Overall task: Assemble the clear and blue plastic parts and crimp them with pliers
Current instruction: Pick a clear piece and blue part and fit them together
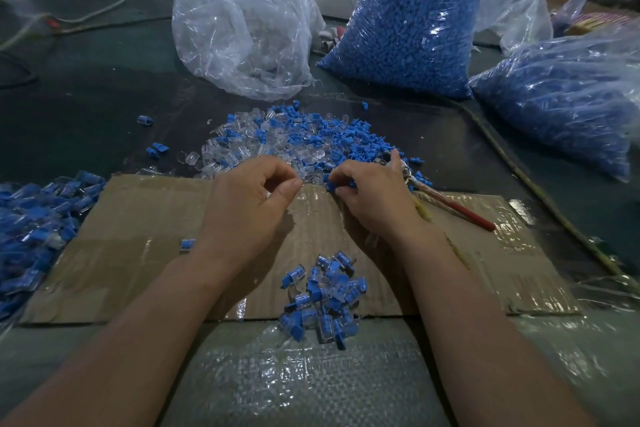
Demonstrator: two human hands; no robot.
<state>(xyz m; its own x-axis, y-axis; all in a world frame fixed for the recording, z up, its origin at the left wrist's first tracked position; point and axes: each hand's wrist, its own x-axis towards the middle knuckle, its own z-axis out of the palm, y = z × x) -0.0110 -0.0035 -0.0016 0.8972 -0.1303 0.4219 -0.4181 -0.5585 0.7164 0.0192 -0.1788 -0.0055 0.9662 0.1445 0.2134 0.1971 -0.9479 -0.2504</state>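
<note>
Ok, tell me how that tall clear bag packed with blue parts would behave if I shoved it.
The tall bag of blue parts is stuffed full, so probably heavy and slow to shift. It stands taller than wide, so a high push might tip it. Its thin crinkled film would likely dent, not stay stiff.

Right hand [374, 198] pinches blue part [331, 186] beside left hand [249, 199].

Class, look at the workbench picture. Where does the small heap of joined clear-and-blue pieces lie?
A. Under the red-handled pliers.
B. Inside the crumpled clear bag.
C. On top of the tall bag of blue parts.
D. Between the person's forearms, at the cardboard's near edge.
D: the small heap sits between the left forearm and the right forearm, straddling the near edge of the cardboard.
</note>
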